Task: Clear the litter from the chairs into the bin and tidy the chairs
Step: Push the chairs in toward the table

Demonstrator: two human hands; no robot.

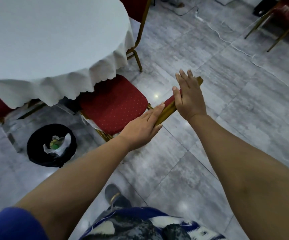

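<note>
A round counter (45, 32) fills the upper left, covered by a white cloth (95, 73) whose scalloped edge hangs down in soft folds. The floor (226, 101) is made of large grey marbled tiles with thin dark joints and a few bright spots of reflected light. A thin white cord (226, 40) trails across the tiles at the upper right. At the bottom, a grey slipper (112, 194) with a gold band rests on the floor.

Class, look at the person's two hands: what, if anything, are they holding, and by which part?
Both the left hand and right hand lie on the top edge of the red chair backrest, fingers extended. Whether they actually grip it cannot be told.
</note>
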